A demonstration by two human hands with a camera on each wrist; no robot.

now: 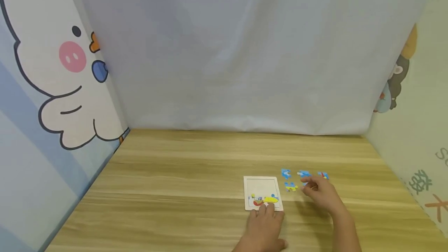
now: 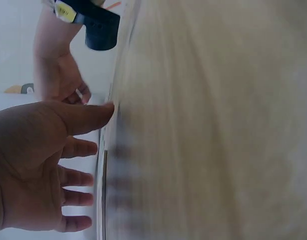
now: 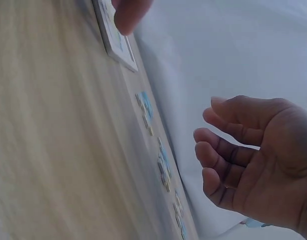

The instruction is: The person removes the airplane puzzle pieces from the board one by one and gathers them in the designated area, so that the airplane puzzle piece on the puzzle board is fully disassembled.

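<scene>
A square wooden puzzle board [image 1: 261, 186] with a raised frame lies on the table; fitted pieces, with red and yellow on them, fill its near part [image 1: 270, 200]. My left hand [image 1: 264, 226] rests its fairly straight fingertips on the board's near edge. To the right, my right hand [image 1: 322, 195] is held over the loose jigsaw pieces, partly covering them. Its fingers are loosely bent with nothing between them, as the right wrist view shows of the hand [image 3: 263, 160]. Loose pieces beside the board include a blue one [image 1: 286, 173] and a blue-and-yellow one [image 1: 290, 186].
More loose pieces lie farther right, one blue [image 1: 304, 173] and one blue with red [image 1: 325, 175]. The wood-grain table [image 1: 168, 178] meets a pale hanging sheet [image 1: 224, 69] at the back. Printed walls flank both sides. A dark device [image 2: 101, 27] sits on the right wrist.
</scene>
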